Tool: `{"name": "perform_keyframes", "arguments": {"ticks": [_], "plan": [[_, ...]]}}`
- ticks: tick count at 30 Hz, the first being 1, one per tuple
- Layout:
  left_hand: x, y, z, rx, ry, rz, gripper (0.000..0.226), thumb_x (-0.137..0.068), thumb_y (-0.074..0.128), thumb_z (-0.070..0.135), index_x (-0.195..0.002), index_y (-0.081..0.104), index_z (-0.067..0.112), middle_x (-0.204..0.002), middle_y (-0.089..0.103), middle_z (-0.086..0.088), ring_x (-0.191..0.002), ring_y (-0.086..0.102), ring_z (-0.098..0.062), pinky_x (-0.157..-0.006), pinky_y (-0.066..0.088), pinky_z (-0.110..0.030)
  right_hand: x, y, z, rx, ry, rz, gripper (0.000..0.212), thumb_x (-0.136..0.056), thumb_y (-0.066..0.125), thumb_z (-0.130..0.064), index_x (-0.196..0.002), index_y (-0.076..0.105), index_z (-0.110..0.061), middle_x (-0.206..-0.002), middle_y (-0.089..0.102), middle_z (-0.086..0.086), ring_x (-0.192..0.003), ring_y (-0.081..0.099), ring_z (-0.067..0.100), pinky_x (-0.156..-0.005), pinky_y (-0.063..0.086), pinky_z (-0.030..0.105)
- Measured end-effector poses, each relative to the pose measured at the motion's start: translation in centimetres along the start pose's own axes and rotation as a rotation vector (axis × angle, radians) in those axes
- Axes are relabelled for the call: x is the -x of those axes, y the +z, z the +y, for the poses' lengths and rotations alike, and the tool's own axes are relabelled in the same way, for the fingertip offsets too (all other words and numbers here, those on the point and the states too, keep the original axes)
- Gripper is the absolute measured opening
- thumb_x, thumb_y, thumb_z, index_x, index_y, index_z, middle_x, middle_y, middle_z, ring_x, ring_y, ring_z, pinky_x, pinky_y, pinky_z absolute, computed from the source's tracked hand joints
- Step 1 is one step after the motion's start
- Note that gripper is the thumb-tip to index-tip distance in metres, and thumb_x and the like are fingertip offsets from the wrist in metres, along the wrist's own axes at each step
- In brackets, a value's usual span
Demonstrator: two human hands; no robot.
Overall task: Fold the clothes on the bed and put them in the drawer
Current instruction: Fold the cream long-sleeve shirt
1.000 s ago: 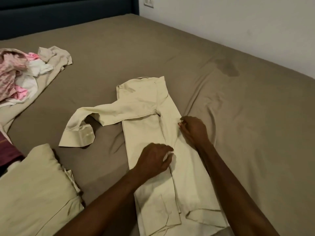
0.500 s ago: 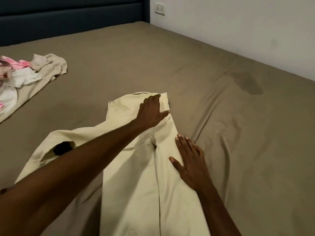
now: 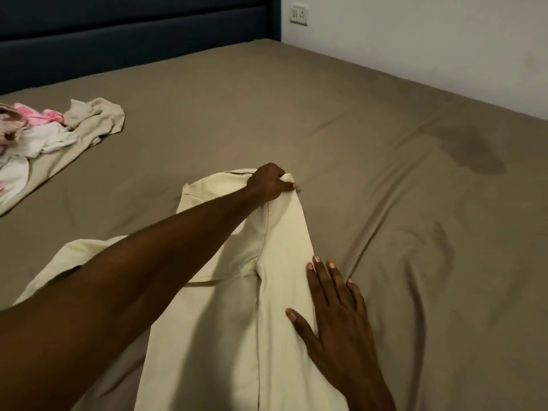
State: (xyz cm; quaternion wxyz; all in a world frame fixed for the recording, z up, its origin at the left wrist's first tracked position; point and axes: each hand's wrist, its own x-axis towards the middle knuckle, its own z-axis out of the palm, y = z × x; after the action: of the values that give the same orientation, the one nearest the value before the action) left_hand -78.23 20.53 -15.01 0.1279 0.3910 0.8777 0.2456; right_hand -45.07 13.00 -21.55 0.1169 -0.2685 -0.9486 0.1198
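— What have you got nearest you?

— My right hand (image 3: 335, 315), flat and open, fingers straight, pressing the right folded edge of the cream shirt (image 3: 225, 336) against the bed (image 3: 385, 143). Its outer fingers run off the cloth onto the sheet. The shirt lies lengthwise in front of me, bottom end out of view below.

— And the other hand?

— My left hand (image 3: 271, 183) reaches across the shirt to its far end, by the collar, with fingers curled on the top corner of the folded-in panel. I'm pinching that corner; how much cloth is in the pinch I can't tell.

— So what is the step?

— I judge it's squaring the right-hand fold. To do it well, I'd keep the near palm as an anchor and draw the far corner taut, so the crease runs straight from collar to hem. Pull too hard and the panel could slide from under my palm.

— The left sleeve?

— The sleeve (image 3: 74, 262) is spread out to the left, mostly hidden under my forearm. It looks not yet folded in.

— Anything further off?

— A pile of clothes (image 3: 59, 132), pink, white and beige, at the far left edge, well apart from the shirt and not yet folded. Beyond is the dark headboard (image 3: 133, 40). No drawer is in view.
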Motion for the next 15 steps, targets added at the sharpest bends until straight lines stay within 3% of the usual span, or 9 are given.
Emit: {"name": "perform_keyframes", "arguments": {"ticks": [2, 4, 6, 9, 12, 15], "plan": [[0.8, -0.4, 0.7, -0.055, 0.026, -0.019, 0.059, -0.080, 0.073, 0.068, -0.074, 0.056, 0.012, -0.070, 0.057, -0.002, -0.076, 0.056, -0.028, -0.062, 0.040, -0.035, -0.1, 0.0, -0.2, -0.015, 0.008, -0.011, 0.082, -0.101, 0.023, -0.075, -0.166, 0.009, -0.026, -0.173, -0.002, -0.012, -0.159, -0.002, 0.010, -0.126, 0.013, 0.043], [2.3, -1.0, 0.9, -0.104, 0.053, 0.000, 0.075, -0.078, 0.067, 0.077, -0.114, 0.061, 0.010, -0.105, 0.070, -0.007, -0.100, 0.064, -0.029, -0.083, 0.052, -0.040, 0.1, 0.0, -0.2, -0.031, 0.005, -0.008, 0.084, -0.100, 0.023, -0.077, -0.166, 0.009, -0.026, -0.173, -0.003, -0.013, -0.159, -0.003, 0.010, -0.127, 0.014, 0.044], [4.8, -1.9, -0.2, -0.071, 0.059, 0.078, 0.089, -0.080, 0.065, 0.077, -0.139, 0.049, 0.013, -0.130, 0.065, -0.010, -0.121, 0.059, -0.031, -0.099, 0.049, -0.046, 0.2, -0.2, -0.1, -0.038, 0.004, -0.008, 0.090, -0.097, 0.025, -0.082, -0.166, 0.010, -0.026, -0.173, -0.002, -0.012, -0.159, -0.002, 0.011, -0.127, 0.015, 0.046], [10.3, -4.3, -5.6, -0.181, 0.044, 0.182, 0.080, -0.084, 0.066, 0.069, -0.143, 0.047, 0.017, -0.134, 0.061, -0.008, -0.128, 0.053, -0.033, -0.106, 0.041, -0.052, -0.1, -0.4, 0.1, -0.029, 0.008, 0.004, 0.105, -0.086, 0.030, -0.093, -0.166, 0.012, -0.026, -0.173, 0.002, -0.011, -0.160, 0.003, 0.014, -0.126, 0.016, 0.047], [18.5, -8.6, -13.6, -0.371, -0.044, 0.234, 0.073, -0.089, 0.054, 0.071, -0.142, 0.051, 0.019, -0.135, 0.059, -0.010, -0.126, 0.051, -0.036, -0.102, 0.037, -0.050, 0.0, -0.2, -0.2, -0.006, -0.008, 0.008, 0.110, -0.082, 0.030, -0.096, -0.164, 0.021, -0.024, -0.173, 0.009, -0.008, -0.159, 0.012, 0.017, -0.125, 0.019, 0.049], [24.5, -13.7, -20.8, -0.267, -0.253, 0.314, 0.073, -0.090, 0.043, 0.077, -0.135, 0.057, 0.022, -0.132, 0.063, -0.011, -0.124, 0.054, -0.037, -0.103, 0.039, -0.053, 0.2, -0.1, -0.7, 0.012, -0.002, 0.014, 0.111, -0.080, 0.029, -0.097, -0.163, 0.026, -0.023, -0.172, 0.016, -0.006, -0.158, 0.017, 0.019, -0.124, 0.021, 0.049]]}}
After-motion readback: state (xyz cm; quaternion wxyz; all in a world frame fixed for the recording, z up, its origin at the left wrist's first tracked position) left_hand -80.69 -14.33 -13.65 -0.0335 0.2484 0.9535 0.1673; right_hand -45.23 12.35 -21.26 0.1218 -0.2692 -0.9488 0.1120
